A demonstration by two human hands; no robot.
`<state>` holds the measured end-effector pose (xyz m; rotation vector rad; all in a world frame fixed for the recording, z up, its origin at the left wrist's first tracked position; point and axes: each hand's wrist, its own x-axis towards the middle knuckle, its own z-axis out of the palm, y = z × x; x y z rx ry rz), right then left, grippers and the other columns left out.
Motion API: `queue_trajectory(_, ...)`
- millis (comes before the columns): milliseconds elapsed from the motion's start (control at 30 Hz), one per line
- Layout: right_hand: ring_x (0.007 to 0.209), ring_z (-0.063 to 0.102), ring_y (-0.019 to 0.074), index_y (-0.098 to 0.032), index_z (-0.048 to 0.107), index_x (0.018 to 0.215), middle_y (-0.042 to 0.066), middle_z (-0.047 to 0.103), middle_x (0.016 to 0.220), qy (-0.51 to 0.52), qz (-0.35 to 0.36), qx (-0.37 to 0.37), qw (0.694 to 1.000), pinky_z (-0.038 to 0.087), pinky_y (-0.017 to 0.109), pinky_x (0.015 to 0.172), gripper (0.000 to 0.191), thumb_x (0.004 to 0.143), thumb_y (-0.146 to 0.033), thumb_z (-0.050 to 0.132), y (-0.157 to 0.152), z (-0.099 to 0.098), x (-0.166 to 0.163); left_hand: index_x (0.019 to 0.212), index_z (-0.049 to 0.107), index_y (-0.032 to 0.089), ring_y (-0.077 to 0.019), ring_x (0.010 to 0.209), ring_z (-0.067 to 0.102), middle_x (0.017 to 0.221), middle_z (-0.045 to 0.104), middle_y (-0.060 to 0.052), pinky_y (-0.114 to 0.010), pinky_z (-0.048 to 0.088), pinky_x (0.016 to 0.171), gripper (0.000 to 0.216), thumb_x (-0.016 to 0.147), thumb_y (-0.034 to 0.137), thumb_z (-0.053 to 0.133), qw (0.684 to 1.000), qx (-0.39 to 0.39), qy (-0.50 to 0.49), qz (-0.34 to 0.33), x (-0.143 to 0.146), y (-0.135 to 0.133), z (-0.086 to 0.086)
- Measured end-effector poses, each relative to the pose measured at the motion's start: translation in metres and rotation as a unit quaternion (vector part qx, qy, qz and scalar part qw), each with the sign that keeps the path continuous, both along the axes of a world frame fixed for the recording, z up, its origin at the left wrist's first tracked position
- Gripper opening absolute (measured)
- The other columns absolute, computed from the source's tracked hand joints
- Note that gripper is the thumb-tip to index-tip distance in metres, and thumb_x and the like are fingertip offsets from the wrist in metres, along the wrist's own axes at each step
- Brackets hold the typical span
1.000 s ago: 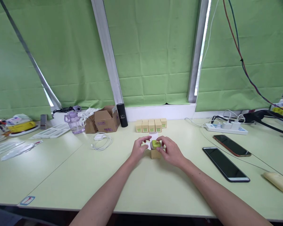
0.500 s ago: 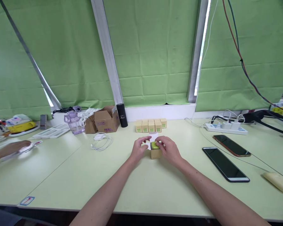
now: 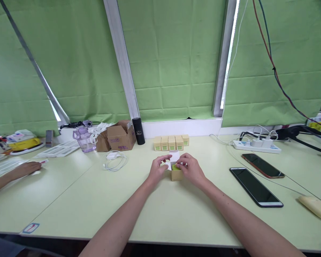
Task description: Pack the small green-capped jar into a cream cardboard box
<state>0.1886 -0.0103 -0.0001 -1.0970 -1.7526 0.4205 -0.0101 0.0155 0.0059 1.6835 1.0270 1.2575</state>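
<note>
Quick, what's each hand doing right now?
Left hand: fingers steadying the small box.
Right hand: fingers pinching the green thing in it.

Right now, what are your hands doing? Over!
Left hand steadies small open box. Right hand presses green item into it. Nothing blocking; row of boxes behind.

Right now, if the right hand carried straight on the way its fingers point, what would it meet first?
The right hand points left and slightly down at the green item in the small open box; it already seems to touch it. Beyond lies the left hand.
</note>
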Motion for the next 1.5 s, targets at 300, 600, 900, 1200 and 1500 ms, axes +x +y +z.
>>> queue_trajectory(300, 0.08, 0.067, 0.0213, -0.025, 0.084, 0.087, 0.007, 0.068, 0.094, 0.007, -0.003, -0.013, 1.0, 0.058, 0.039, 0.073, 0.02, 0.092, -0.02, 0.065, 0.0, -0.001, -0.001, 0.12, 0.081, 0.018, -0.028, 0.112, 0.062, 0.126, 0.078, -0.011, -0.042, 0.046, 0.103, 0.057, 0.066, 0.017, 0.06, 1.0, 0.003, 0.004, -0.002, -0.001, 0.002, -0.001)
queue_trajectory(600, 0.082, 0.067, 0.0211, -0.023, 0.079, 0.098, 0.008, 0.07, 0.098, 0.044, -0.011, 0.031, 0.998, 0.059, 0.039, 0.074, 0.024, 0.098, -0.024, 0.055, -0.001, -0.004, 0.004, 0.119, 0.082, 0.018, -0.0282, 0.113, 0.065, 0.126, 0.079, -0.01, -0.04, 0.046, 0.101, 0.055, 0.068, 0.02, 0.062, 1.0, -0.009, -0.008, -0.003, -0.001, 0.002, 0.0)
queue_trajectory(900, 0.099, 0.066, 0.0255, -0.023, 0.072, 0.108, 0.012, 0.069, 0.114, 0.146, -0.069, 0.019, 0.987, 0.059, 0.037, 0.07, 0.026, 0.099, -0.028, 0.048, 0.003, -0.01, 0.008, 0.112, 0.083, 0.015, -0.029, 0.114, 0.068, 0.116, 0.08, -0.012, -0.04, 0.049, 0.103, 0.047, 0.07, 0.025, 0.065, 0.995, -0.041, -0.084, -0.02, 0.0, 0.007, -0.004)
queue_trajectory(1200, 0.08, 0.064, 0.0206, -0.022, 0.065, 0.116, 0.009, 0.064, 0.104, 0.224, -0.057, -0.061, 0.971, 0.056, 0.03, 0.051, 0.036, 0.091, -0.047, 0.058, 0.015, -0.027, 0.005, 0.11, 0.08, 0.016, -0.0249, 0.105, 0.064, 0.108, 0.077, -0.009, -0.035, 0.048, 0.093, 0.048, 0.066, 0.02, 0.063, 0.997, -0.024, -0.072, -0.012, 0.002, 0.007, -0.004)
queue_trajectory(1500, 0.073, 0.059, 0.0168, -0.025, 0.063, 0.114, 0.002, 0.058, 0.098, 0.337, -0.042, -0.163, 0.926, 0.051, 0.028, 0.05, 0.05, 0.07, -0.046, 0.07, 0.008, -0.014, 0.0, 0.112, 0.07, 0.02, -0.0271, 0.112, 0.061, 0.114, 0.072, -0.01, -0.036, 0.046, 0.093, 0.037, 0.076, 0.027, 0.068, 0.999, -0.003, -0.041, -0.028, 0.004, 0.005, -0.006)
